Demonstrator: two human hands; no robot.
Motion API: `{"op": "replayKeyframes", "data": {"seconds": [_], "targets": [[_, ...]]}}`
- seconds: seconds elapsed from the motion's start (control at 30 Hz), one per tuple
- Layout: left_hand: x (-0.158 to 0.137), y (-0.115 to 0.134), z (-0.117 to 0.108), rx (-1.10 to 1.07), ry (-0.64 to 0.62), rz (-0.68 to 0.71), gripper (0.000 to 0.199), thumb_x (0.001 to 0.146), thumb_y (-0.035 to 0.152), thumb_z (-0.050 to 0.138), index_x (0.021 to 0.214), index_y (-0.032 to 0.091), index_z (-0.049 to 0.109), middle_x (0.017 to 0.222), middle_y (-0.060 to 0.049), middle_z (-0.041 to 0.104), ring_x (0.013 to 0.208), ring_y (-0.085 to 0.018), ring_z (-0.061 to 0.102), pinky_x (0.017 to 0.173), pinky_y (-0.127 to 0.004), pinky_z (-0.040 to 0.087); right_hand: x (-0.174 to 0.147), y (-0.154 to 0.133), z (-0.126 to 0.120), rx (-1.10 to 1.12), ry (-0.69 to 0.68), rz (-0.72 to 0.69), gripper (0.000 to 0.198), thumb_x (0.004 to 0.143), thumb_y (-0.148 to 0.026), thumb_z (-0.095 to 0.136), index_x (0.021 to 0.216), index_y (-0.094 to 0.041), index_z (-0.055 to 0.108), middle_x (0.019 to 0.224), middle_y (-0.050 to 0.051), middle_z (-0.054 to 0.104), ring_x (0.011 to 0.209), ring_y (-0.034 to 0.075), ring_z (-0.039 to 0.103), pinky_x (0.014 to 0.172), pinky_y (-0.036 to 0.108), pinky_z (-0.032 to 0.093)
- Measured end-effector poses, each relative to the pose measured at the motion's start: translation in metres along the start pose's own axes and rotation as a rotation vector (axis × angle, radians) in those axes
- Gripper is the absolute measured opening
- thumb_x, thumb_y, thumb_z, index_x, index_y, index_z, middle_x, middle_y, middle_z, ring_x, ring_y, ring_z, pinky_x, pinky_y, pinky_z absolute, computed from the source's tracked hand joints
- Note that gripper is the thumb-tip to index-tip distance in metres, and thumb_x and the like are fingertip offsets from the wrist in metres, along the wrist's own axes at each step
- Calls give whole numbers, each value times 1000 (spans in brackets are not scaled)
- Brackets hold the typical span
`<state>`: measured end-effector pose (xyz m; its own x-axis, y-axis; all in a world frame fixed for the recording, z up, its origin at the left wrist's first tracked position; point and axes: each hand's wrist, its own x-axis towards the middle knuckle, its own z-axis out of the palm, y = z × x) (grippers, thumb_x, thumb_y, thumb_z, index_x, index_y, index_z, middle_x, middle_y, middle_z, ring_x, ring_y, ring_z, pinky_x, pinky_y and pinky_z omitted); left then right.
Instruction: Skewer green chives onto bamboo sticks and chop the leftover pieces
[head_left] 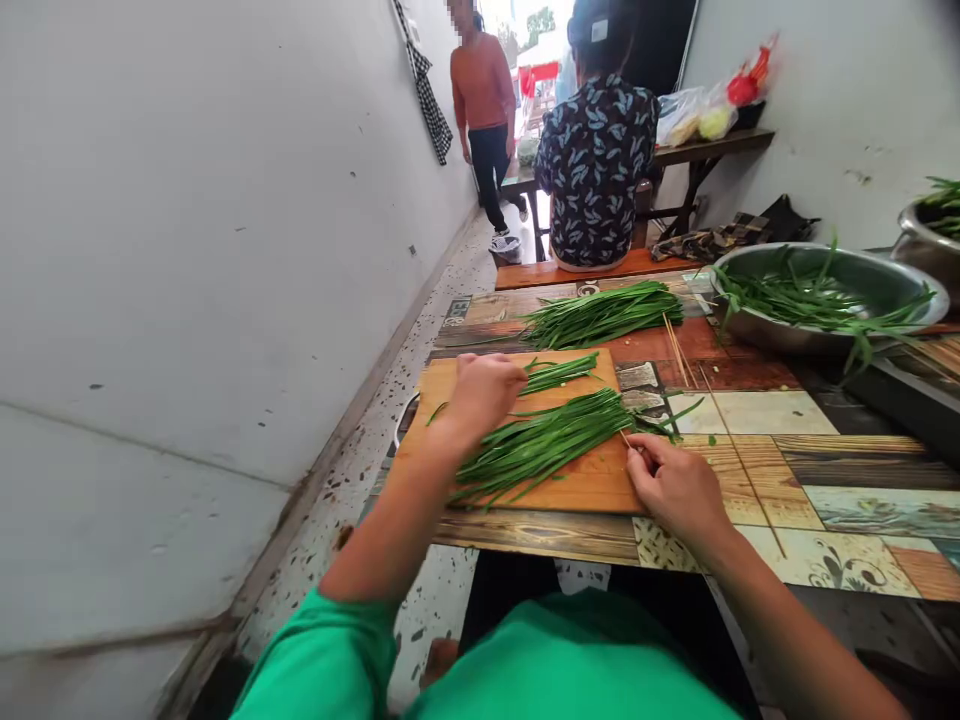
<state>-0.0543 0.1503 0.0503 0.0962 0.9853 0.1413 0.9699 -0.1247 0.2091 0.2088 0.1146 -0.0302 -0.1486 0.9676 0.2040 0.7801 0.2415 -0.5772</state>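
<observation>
On the wooden cutting board lies a bunch of green garlic chives, its cut ends toward the right. A smaller bunch of chives rests behind it on the same board. My right hand is at the board's right edge, pinching a thin wooden skewer that points at the ends of the front bunch. My left hand is closed over the board's left part, beside the smaller bunch. Whatever is between its fingers is hidden.
Behind the board lies a larger pile of chives. Loose skewers and one long skewer lie on the table. A metal basin with chives stands at right. A person in a patterned shirt sits ahead; another person stands beyond.
</observation>
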Motion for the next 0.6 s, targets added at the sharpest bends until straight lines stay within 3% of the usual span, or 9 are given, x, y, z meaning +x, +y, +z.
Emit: {"op": "replayKeyframes", "data": {"seconds": [0.07,0.17,0.3,0.6], "targets": [[21,26,23,35,-26,51,20,86,25,55,84,22,74,96,-6,70,100,-22,59,89,-40,30,2,2,1,35,-17,15,33,79,-39,46,90,-22,72,60,0,65,51,15,57,49,26,35],[43,42,47,79,-55,16,17,83,24,58,81,20,74,95,-9,69,100,-25,58,85,-41,26,1,6,2,66,-40,41,35,80,-41,46,93,-22,72,58,-1,63,50,14,55,49,26,34],[53,38,59,67,-89,14,16,82,25,59,84,19,73,92,-8,69,96,-24,58,83,-40,25,-4,8,3,65,-32,34,37,83,-40,45,100,-22,71,61,0,65,51,15,56,51,27,36],[47,39,72,-123,-3,30,17,84,25,56,81,22,72,93,-4,72,95,-20,60,86,-39,28,-8,8,7,29,23,-27,34,86,-36,47,104,-21,71,63,0,67,49,14,56,49,26,35]]}}
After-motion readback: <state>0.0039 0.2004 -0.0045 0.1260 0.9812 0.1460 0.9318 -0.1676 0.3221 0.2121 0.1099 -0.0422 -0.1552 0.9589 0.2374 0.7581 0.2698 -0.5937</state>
